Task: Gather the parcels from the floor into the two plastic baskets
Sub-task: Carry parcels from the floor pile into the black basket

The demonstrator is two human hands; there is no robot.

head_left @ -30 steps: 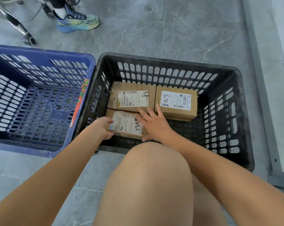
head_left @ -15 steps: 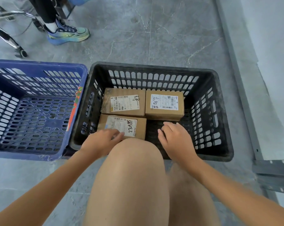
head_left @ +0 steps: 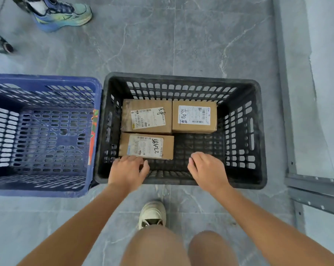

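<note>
A black plastic basket (head_left: 258,131) stands on the grey floor and holds three cardboard parcels with white labels: one at the back left (head_left: 146,116), one at the back right (head_left: 194,117), one at the front left (head_left: 147,146). A blue plastic basket (head_left: 47,81) stands against its left side with nothing inside. My left hand (head_left: 128,169) hovers over the black basket's near rim, fingers loosely curled, its fingertips at the near edge of the front parcel. My right hand (head_left: 207,169) hangs over the basket's bare front right part, loosely curled, holding nothing.
Another person's blue and green shoe (head_left: 62,14) stands on the floor at the far left, next to a metal leg with a caster (head_left: 1,45). A grey metal frame (head_left: 313,187) runs along the right. My own shoe (head_left: 152,215) is just behind the black basket.
Both hands have drawn back from the front parcel toward the basket's near rim. The view has risen, so my knee no longer covers the basket and my shoe shows.
</note>
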